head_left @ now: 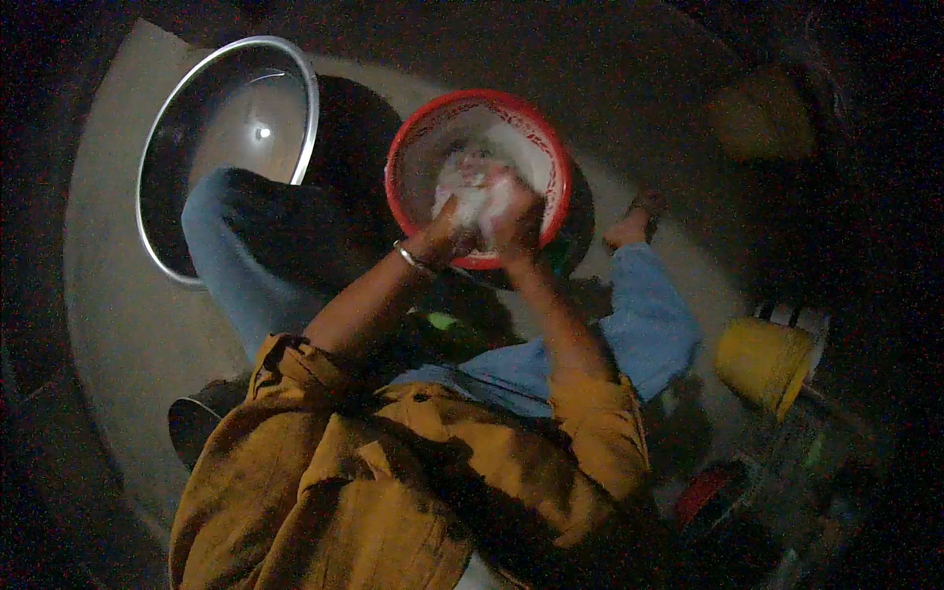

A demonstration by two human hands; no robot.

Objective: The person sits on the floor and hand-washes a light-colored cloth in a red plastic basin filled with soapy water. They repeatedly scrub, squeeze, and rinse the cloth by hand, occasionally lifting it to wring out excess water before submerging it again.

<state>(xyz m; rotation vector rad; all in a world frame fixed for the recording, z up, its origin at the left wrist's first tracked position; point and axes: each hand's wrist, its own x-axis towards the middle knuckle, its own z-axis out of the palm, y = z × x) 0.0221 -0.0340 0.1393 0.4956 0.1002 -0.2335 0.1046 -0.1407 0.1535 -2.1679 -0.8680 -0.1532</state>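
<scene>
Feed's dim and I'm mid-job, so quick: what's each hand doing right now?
Left hand: closed on the blurred white bundle in the red-rimmed basin.
Right hand: closed on the same bundle; fingertips hidden.

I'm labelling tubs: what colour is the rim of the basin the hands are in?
The rim is red, best seen in the head view.

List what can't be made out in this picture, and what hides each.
All in the head view:
- White mass in the red-rimmed basin: cloth or foam, blurred.
- Left hand and right hand: exact grip, lost in blur and the white mass.
- Metal basin: lower right rim, behind the knee.
- Red thing, lower right: kind, lost in darkness.
</scene>
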